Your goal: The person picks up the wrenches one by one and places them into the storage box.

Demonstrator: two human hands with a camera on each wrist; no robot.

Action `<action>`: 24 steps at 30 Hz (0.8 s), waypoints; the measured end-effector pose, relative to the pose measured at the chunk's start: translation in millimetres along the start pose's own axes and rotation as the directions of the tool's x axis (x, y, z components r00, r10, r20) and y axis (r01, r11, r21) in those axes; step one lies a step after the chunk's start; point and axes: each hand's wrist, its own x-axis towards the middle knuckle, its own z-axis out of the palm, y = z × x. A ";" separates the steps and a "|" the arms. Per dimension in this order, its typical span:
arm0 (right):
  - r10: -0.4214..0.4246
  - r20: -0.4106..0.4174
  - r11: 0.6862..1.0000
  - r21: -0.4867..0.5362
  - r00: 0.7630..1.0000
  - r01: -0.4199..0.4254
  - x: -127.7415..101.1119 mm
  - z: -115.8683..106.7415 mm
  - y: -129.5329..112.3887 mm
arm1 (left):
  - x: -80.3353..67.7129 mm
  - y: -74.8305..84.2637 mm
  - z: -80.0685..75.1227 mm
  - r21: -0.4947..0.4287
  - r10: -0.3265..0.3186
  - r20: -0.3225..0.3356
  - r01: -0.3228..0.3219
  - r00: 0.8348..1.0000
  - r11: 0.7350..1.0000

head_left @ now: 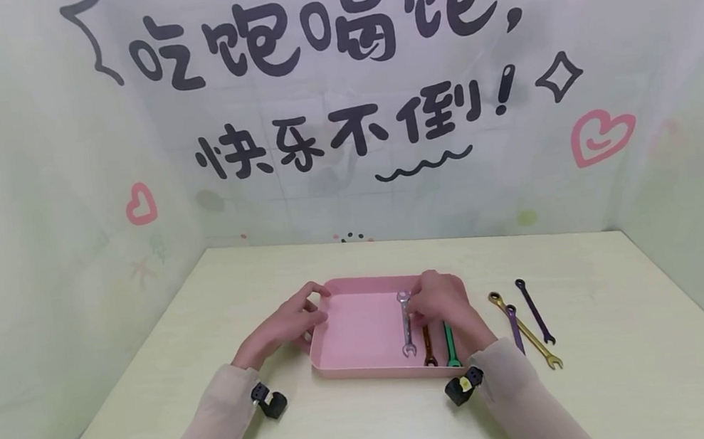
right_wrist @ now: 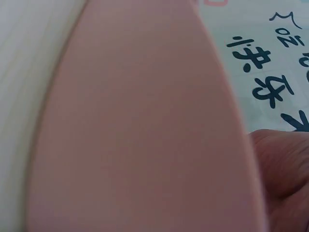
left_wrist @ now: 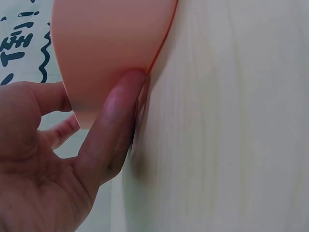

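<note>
- Three wrenches lie inside the pink tray at the middle of the head view: a silver wrench, an orange-brown wrench and a green wrench, side by side in the tray's right half.
- Three more wait on the table right of the tray: a gold wrench, a purple wrench and a dark wrench. By that count the work looks about half done.
- The right hand rests over the silver wrench's upper end, fingers curled down onto it; a firm pinch cannot be confirmed.
- The left hand steadies the tray's left rim, its fingers lying along the wall.
- The silver wrench's long axis runs nearly top-to-bottom in the frame, ring end toward the wall, open end toward the tray's near rim.
</note>
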 end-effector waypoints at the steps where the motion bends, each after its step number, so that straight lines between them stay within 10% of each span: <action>1: -0.008 -0.003 1.000 0.014 1.000 0.008 0.3 -2.9 -0.5 | 0.2 -0.2 -0.1 -0.001 0.002 0.001 -0.002 1.000 1.000; 8: -0.097 0.004 0.968 0.233 0.995 0.093 3.0 -27.9 0.2 | 1.1 -1.0 -0.2 -0.003 0.011 0.009 -0.011 1.000 1.000; 24: -0.153 -0.073 0.954 0.248 0.986 0.166 -4.6 -65.3 26.1 | -1.1 -2.1 0.3 -0.024 0.005 0.010 -0.005 1.000 1.000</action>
